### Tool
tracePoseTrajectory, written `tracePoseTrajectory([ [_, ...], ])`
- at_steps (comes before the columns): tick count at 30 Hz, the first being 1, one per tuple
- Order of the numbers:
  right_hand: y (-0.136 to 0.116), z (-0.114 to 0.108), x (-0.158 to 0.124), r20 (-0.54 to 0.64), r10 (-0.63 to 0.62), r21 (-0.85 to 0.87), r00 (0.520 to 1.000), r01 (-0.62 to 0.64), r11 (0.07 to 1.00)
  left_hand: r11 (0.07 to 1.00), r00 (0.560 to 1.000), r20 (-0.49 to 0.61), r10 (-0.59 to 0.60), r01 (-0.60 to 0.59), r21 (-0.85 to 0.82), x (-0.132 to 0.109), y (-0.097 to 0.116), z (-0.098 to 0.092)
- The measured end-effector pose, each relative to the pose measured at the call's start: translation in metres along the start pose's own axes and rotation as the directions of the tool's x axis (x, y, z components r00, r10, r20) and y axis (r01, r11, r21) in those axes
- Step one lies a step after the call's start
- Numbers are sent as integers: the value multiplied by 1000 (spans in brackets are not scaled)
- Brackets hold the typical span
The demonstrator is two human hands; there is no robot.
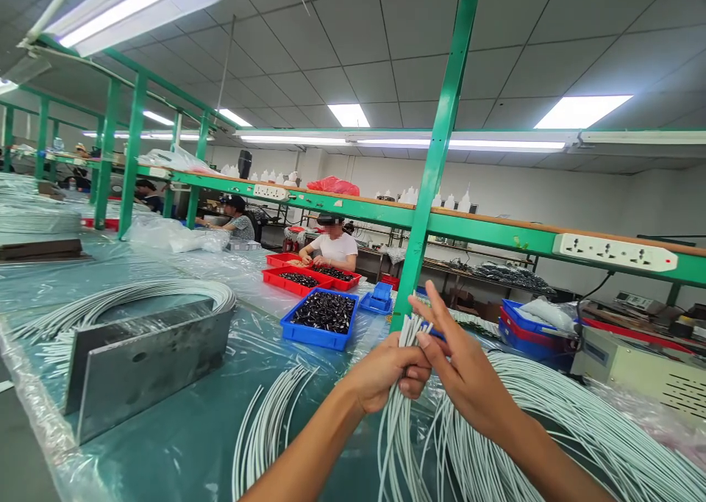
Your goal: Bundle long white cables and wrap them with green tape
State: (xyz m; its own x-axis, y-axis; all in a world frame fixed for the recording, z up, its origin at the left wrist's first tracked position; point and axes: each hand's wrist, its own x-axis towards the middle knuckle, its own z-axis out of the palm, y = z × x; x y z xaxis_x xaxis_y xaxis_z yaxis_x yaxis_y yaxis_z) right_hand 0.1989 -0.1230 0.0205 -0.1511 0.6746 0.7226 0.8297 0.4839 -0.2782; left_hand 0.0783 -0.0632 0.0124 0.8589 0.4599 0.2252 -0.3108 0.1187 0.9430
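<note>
The left hand point(386, 373) was closed in a fist around a bundle of white cables point(400, 443); the bundle ran almost upright through that fist, its long axis pointing away from the person and slightly to the right, with short ends above the fingers and long strands drooping below; the right hand point(463, 355) was just to the right of those upper ends, its fingers spread and half open; it held nothing visible, and whether its fingertips point(435, 305) touched the ends could not be told; the left hand was the nearer of the two, as it gripped the bundle; more cables lay in a heap point(557, 414) to the right, on a plastic-sheeted table point(182, 443); beyond them stood a blue crate point(318, 344) of small black parts; a co-worker point(334, 248) sat farther along, hands at red trays point(298, 280).
</note>
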Motion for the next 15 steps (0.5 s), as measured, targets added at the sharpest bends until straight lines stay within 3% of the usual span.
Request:
tracePoseTrajectory([
  [6, -3, 1, -10, 148, 24, -17, 989, -22, 1000, 997, 997, -76, 23, -17, 70, 3, -5, -1],
  [11, 0, -2, -6, 54, -106, -48, 993, 108, 993, 996, 998, -57, 5, 0, 94, 1, -6, -2],
  [15, 0, -5, 0, 74, -233, -101, 970, 240, 966, 992, 998, -66, 8, 0, 122, 1, -6, -1],
])
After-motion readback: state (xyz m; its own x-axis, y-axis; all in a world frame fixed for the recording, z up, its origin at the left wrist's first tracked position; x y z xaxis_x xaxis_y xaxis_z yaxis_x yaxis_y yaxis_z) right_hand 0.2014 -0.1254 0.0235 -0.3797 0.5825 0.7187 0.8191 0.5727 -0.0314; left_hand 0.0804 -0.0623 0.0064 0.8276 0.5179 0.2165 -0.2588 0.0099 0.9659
